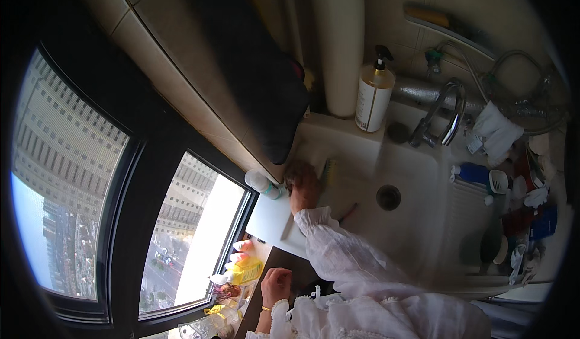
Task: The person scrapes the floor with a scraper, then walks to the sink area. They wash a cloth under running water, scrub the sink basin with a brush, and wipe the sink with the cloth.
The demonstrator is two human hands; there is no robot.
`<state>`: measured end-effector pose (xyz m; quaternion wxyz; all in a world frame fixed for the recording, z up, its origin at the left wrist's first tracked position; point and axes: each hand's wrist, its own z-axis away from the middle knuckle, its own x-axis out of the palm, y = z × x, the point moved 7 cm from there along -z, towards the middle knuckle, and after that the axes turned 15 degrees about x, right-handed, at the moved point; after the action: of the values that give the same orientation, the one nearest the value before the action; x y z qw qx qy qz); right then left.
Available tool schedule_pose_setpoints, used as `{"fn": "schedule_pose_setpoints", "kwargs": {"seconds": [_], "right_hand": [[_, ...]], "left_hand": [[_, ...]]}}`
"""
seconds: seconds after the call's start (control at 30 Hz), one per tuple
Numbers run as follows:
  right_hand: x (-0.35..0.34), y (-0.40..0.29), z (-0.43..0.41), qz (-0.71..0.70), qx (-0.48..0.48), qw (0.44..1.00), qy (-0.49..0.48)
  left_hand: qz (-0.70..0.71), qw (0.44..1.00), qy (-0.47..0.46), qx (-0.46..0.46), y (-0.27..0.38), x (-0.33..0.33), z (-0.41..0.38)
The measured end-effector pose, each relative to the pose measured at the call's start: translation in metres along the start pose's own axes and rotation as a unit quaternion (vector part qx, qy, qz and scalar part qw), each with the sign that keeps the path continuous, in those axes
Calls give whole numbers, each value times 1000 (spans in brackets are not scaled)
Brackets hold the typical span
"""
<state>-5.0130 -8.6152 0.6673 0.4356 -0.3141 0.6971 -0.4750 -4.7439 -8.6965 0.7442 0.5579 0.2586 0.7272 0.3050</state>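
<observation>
My right hand (pixel 305 190) reaches to the left corner of the white sink (pixel 408 244), its fingers over a rough, grey-brown wad (pixel 294 170), perhaps a rag or scrubber. The hand partly hides this wad. Just right of it, a brush with pale bristles (pixel 330 171) lies on the sink's raised ledge. A thin, dark-reddish stick-like thing (pixel 349 212) rests beside my right sleeve. Lower down, my left hand (pixel 276 285) hangs in front of the sink's edge, fingers curled, with nothing visible in it. A yellow band circles that wrist.
A pump bottle (pixel 374 96) stands behind the basin, left of the chrome faucet (pixel 438 115). A clear bottle (pixel 263 185) leans at the window side. Yellow packaging (pixel 244 270) sits on the sill. A blue bottle (pixel 473 173) and mixed clutter lie at the right. Dark cloth (pixel 253 76) hangs above.
</observation>
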Motion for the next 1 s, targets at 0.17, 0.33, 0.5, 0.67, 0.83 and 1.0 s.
{"fn": "schedule_pose_setpoints", "kwargs": {"seconds": [0.17,0.33,0.5,0.67,0.83,1.0], "right_hand": [[-17,-30,80,252,-103,960,-73],[-53,-30,138,267,-113,949,-127],[-126,0,150,220,-83,950,-207],[-251,23,136,247,-59,953,-168],[-358,43,131,380,-53,921,-69],[-393,74,102,556,-68,828,26]], "left_hand": [[23,996,-51,76,4,-2,-22],[24,973,-148,175,-8,13,-22],[57,962,-211,162,-20,28,-4],[76,946,-261,176,-17,37,-8],[73,943,-249,207,6,48,-22],[68,937,-250,234,17,65,-26]]}}
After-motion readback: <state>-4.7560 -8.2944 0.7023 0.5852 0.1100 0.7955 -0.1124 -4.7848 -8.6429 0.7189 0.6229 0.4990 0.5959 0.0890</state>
